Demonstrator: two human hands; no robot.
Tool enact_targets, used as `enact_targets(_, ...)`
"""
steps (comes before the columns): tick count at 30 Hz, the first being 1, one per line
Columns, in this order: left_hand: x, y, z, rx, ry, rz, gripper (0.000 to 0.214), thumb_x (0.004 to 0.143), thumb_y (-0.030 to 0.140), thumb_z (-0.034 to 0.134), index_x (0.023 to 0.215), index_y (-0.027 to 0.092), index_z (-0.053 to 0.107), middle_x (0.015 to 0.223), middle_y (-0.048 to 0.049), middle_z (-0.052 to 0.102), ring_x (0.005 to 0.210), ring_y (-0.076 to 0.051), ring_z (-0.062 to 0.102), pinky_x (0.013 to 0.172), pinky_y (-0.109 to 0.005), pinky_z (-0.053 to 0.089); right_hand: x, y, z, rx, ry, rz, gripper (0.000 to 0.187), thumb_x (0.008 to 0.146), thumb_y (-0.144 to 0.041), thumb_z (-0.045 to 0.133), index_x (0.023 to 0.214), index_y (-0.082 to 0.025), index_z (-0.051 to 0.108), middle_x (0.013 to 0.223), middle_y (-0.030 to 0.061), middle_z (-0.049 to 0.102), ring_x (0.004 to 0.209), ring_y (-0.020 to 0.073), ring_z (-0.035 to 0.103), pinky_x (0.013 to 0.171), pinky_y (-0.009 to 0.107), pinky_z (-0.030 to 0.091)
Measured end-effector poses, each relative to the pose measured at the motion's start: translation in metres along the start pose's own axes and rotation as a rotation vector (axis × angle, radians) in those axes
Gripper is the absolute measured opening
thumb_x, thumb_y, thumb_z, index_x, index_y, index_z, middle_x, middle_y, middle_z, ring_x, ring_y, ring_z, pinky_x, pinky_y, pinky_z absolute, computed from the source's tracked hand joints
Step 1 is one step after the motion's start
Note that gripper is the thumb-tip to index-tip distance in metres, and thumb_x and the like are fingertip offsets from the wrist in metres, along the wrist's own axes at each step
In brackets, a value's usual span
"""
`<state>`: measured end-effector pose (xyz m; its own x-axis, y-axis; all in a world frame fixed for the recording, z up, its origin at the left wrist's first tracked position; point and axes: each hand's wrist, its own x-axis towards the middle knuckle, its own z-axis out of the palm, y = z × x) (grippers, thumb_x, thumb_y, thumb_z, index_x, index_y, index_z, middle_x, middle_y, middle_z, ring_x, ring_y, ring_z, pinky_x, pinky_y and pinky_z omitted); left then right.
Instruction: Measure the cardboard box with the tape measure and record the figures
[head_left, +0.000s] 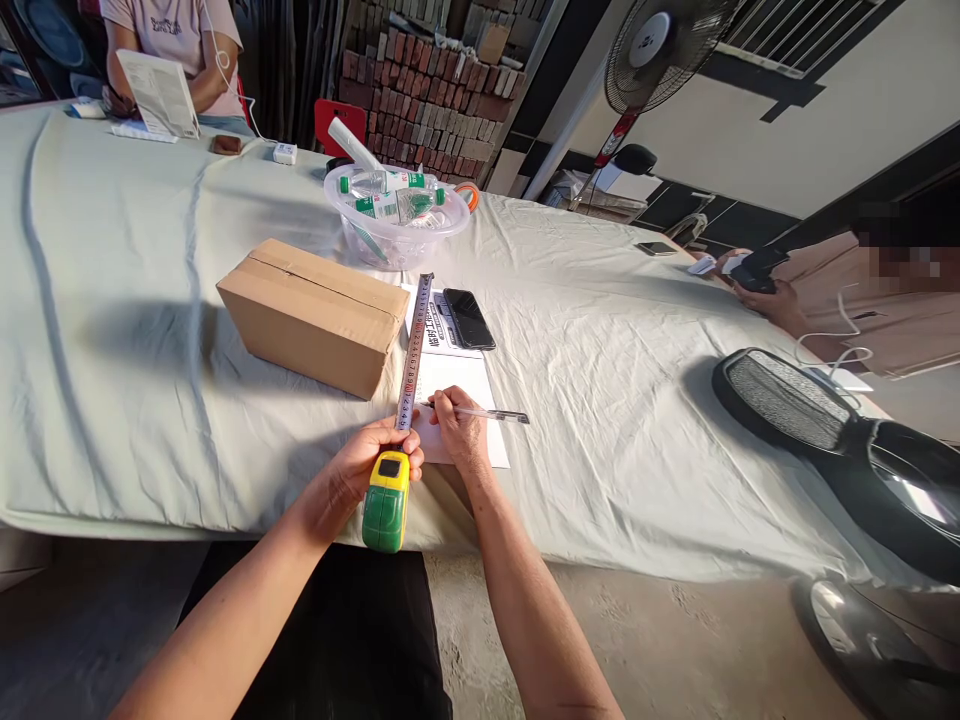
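A green and yellow tape measure (385,510) is gripped in my left hand (367,455), its marked blade pulled out and pointing away from me across a sheet of paper (491,440). My right hand (461,430) pinches a clear pen (495,413), the tip near the paper just right of the blade. Left of the blade sits a closed cardboard box (315,315). A black phone (469,318) lies over the printed far part of the paper.
Behind the box, a clear plastic basin (397,250) holds bottles. Two people sit at the far left and right of the cloth-covered table (600,420). A standing fan (649,50) is behind; a black mesh object (787,400) rests at the right edge.
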<state>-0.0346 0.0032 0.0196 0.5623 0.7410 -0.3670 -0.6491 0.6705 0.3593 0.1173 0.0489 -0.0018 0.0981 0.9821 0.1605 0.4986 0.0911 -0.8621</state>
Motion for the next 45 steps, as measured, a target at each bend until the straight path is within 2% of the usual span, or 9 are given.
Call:
enact_targets(18, -0.0002, -0.0008, 0.0006, -0.008, 0.019, -0.011, 0.011, 0.080, 0.008, 0.056, 0.087, 0.016, 0.059, 0.060, 0.0024, 0.051, 0.047, -0.011, 0.052, 0.050, -0.022, 0.047, -0.0001, 0.0017, 0.0007, -0.022, -0.023, -0.009, 0.030, 0.086, -0.039, 0.045, 0.062, -0.022, 0.050, 0.052, -0.0047, 0.053, 0.049, 0.0114, 0.044, 0.055, 0.025, 0.037)
enact_targets(26, -0.0004, -0.0006, 0.0005, -0.005, 0.014, -0.002, 0.010, 0.078, 0.008, 0.058, 0.083, 0.017, 0.058, 0.060, 0.0026, 0.051, 0.048, -0.011, 0.052, 0.050, -0.022, 0.047, -0.0005, 0.0034, 0.0015, -0.009, 0.033, -0.007, 0.030, 0.087, -0.039, 0.045, 0.061, -0.022, 0.049, 0.052, -0.0046, 0.052, 0.051, 0.0125, 0.048, 0.058, 0.026, 0.039)
enact_targets(45, 0.0007, -0.0011, -0.0027, 0.033, -0.005, 0.007, 0.010, 0.078, 0.009, 0.057, 0.085, 0.016, 0.060, 0.060, 0.0019, 0.052, 0.048, -0.011, 0.053, 0.050, -0.022, 0.047, -0.0010, 0.0015, 0.0007, -0.015, 0.019, 0.001, 0.030, 0.085, -0.037, 0.046, 0.059, -0.022, 0.048, 0.050, -0.0046, 0.052, 0.050, 0.0123, 0.047, 0.057, 0.026, 0.038)
